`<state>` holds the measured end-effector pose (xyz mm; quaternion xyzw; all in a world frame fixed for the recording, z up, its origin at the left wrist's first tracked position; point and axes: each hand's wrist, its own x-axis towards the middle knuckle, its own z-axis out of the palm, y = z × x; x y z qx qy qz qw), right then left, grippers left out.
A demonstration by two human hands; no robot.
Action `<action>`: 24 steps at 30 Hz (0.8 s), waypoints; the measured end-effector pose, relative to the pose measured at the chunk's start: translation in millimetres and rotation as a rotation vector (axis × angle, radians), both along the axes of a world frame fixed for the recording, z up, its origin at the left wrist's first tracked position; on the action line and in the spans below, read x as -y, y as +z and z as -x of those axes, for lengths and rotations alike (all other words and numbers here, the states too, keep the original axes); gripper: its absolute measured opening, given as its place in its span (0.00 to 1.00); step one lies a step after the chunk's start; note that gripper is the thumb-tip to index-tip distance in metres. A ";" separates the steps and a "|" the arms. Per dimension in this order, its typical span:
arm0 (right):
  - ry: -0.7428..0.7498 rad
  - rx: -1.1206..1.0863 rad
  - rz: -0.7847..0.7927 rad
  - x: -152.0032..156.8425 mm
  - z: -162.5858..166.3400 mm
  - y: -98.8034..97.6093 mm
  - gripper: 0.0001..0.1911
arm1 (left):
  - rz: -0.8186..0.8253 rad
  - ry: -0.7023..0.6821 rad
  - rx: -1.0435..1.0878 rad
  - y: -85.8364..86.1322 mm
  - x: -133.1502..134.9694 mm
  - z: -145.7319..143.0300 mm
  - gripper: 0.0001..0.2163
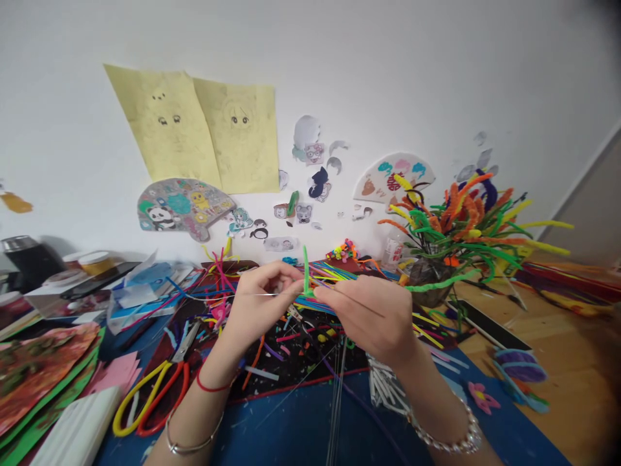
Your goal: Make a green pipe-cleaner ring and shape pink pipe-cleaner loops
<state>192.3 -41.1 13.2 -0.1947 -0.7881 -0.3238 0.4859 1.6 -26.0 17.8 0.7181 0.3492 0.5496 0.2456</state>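
Note:
My left hand [259,294] and my right hand [369,310] meet above the middle of the table, both pinched on a bright green pipe cleaner [306,272] that sticks up between them. A thin wire [233,295] runs out leftward from the left fingers. My left wrist has a red string and a metal bangle, my right wrist a bead bracelet. Beneath the hands lies a dark mat [310,353] strewn with short coloured pipe-cleaner offcuts.
Yellow and red-handled scissors [155,388] lie at the lower left beside stacked coloured paper [43,375]. A vase of pipe-cleaner flowers [451,239] stands at the right. A bundle of white sticks [385,388] and thin wires [337,401] lie in front. Drawings hang on the wall.

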 end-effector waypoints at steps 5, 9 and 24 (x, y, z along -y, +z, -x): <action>0.008 -0.007 -0.018 0.5 1.4 0.7 0.08 | 0.169 -0.115 0.032 2.6 4.0 -1.4 0.02; -0.002 -0.005 -0.008 0.0 -1.8 2.8 0.09 | 0.206 -0.226 0.092 5.4 6.5 2.9 0.05; -0.004 -0.002 -0.015 -0.3 -1.9 1.2 0.08 | 0.270 -0.576 0.305 -8.7 -8.1 5.8 0.10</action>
